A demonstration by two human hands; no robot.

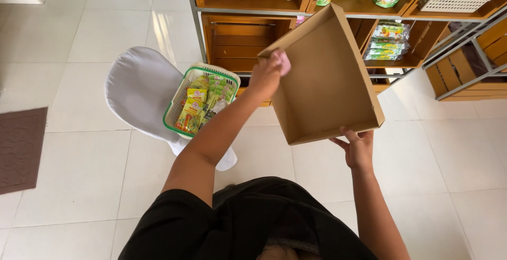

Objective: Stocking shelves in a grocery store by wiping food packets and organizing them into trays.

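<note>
An empty shallow cardboard tray (pixel 322 80) is tilted up in front of me, its open side facing me. My right hand (pixel 358 148) grips its lower near edge from underneath. My left hand (pixel 268 73) is at the tray's upper left edge, pressing a small pink cloth (pixel 284 62) against the cardboard. The inside of the tray is bare brown card.
A green-rimmed white basket (pixel 182 93) full of yellow and green packets rests on a white chair (pixel 140 88) to the left. Wooden shelves (pixel 248 38) with packets and pouches stand straight ahead. A dark mat (pixel 21 149) lies on the white tiled floor at left.
</note>
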